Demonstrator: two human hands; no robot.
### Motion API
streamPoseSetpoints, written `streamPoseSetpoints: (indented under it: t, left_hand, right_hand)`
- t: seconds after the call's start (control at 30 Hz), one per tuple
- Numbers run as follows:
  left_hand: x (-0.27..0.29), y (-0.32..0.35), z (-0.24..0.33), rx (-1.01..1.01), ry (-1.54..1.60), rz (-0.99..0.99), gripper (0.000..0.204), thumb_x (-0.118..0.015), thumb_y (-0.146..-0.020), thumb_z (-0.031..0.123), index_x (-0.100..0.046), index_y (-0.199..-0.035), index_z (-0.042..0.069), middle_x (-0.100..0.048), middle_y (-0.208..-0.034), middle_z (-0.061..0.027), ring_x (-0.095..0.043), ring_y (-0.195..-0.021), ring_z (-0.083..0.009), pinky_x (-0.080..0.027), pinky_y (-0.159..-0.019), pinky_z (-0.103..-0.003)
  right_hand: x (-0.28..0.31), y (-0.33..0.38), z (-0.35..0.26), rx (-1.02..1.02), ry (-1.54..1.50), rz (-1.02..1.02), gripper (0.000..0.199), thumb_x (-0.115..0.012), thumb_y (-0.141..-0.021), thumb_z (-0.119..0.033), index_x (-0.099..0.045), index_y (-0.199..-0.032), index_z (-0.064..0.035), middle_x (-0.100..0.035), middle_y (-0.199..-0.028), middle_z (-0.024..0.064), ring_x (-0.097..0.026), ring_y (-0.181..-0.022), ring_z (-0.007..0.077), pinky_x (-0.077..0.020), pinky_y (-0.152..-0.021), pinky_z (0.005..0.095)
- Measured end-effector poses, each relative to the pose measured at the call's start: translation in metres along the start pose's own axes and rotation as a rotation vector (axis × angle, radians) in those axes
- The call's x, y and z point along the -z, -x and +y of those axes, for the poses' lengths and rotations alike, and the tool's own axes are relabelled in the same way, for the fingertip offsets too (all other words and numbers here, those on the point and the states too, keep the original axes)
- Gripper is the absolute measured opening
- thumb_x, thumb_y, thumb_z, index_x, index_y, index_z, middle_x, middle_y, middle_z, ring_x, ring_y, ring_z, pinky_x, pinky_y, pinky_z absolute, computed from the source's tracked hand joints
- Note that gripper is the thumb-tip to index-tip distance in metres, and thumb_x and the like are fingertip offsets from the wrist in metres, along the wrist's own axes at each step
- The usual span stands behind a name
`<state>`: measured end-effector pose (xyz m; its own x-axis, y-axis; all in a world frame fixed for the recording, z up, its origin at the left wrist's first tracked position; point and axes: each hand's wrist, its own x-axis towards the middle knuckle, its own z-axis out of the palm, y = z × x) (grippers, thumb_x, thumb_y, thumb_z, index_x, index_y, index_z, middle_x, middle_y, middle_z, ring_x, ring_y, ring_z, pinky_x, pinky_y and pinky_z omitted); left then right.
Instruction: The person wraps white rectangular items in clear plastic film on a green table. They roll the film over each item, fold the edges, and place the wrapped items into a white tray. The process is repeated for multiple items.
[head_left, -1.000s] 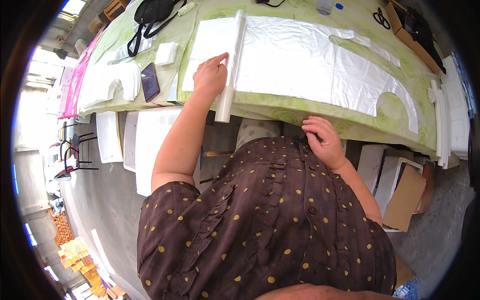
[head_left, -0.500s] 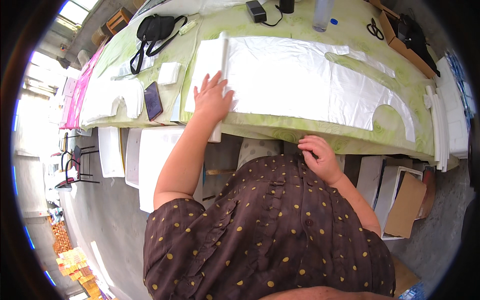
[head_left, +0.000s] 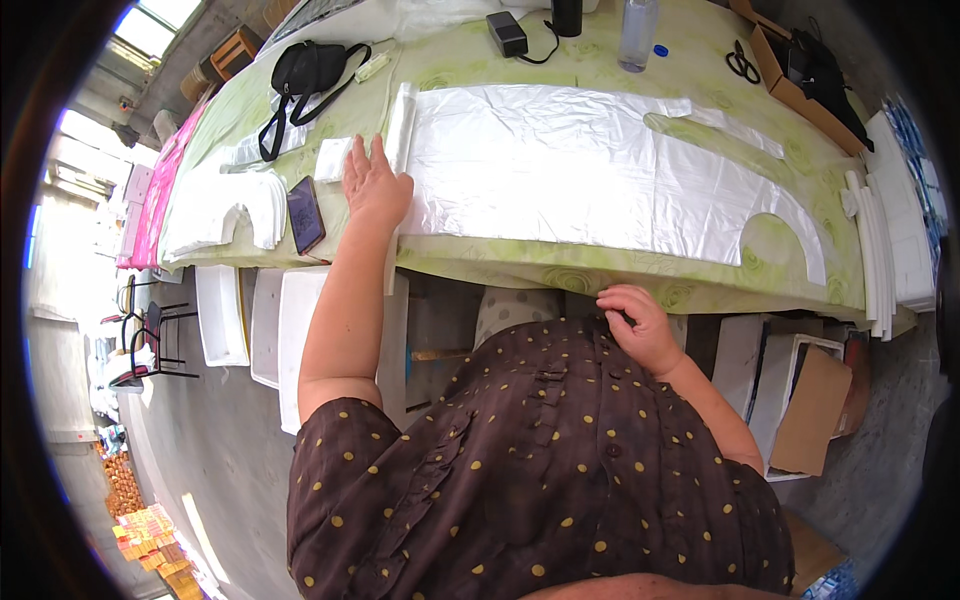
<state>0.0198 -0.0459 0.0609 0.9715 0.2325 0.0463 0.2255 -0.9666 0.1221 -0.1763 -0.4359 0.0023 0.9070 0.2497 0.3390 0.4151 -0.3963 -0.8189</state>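
While the left hand [head_left: 375,185] rests flat, fingers spread, on the rolled edge of the white cut plastic sheet [head_left: 590,180] spread across the green worktop [head_left: 560,265], the right hand [head_left: 640,325], loosely curled and holding nothing, touches the brown dotted garment [head_left: 560,480]

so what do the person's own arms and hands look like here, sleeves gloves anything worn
Both arms are bare from the upper arm down. The left hand and right hand wear no gloves, and no rings, watch or bracelets can be made out. Short sleeves belong to a dark brown garment with small yellow dots, with a ruffled strip down its front.
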Motion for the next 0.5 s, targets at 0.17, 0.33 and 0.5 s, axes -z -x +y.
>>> streamPoseSetpoints:
  t: [0.17, 0.33, 0.5]
  left_hand:
    - [-0.004, -0.007, 0.004, 0.045, 0.073, -0.138, 0.086, -0.061, -0.091, 0.038, -0.02, -0.163, 0.013, -0.023, -0.167, -0.0173, -0.025, -0.154, -0.0345, -0.02, -0.125, -0.042]
    - [-0.02, -0.036, -0.054, -0.015, 0.25, -0.09, 0.082, -0.062, -0.09, 0.019, -0.024, -0.162, 0.017, -0.059, -0.139, -0.0229, -0.059, -0.127, -0.0358, -0.049, -0.104, -0.043]
    - [0.024, 0.014, 0.018, 0.011, 1.261, -0.274, 0.074, -0.052, -0.096, 0.007, -0.023, -0.163, 0.018, -0.062, -0.132, -0.0165, -0.063, -0.105, -0.021, -0.054, -0.088, -0.035]
  right_hand:
    - [0.002, -0.006, -0.005, 0.03, 0.023, -0.035, 0.016, -0.068, -0.085, -0.001, -0.071, -0.101, -0.0034, -0.071, -0.108, 0.0123, -0.065, -0.106, 0.0315, -0.0518, -0.094, 0.0397]
    - [0.003, -0.006, -0.01, 0.018, -0.008, -0.013, 0.015, -0.068, -0.086, -0.001, -0.071, -0.101, -0.0031, -0.071, -0.108, 0.0124, -0.066, -0.106, 0.031, -0.0518, -0.095, 0.0391]
    - [0.009, -0.01, -0.012, -0.159, -0.138, 0.001, 0.026, -0.066, -0.091, -0.004, -0.067, -0.117, -0.0027, -0.069, -0.118, 0.0108, -0.065, -0.111, 0.0241, -0.0504, -0.1, 0.0357]
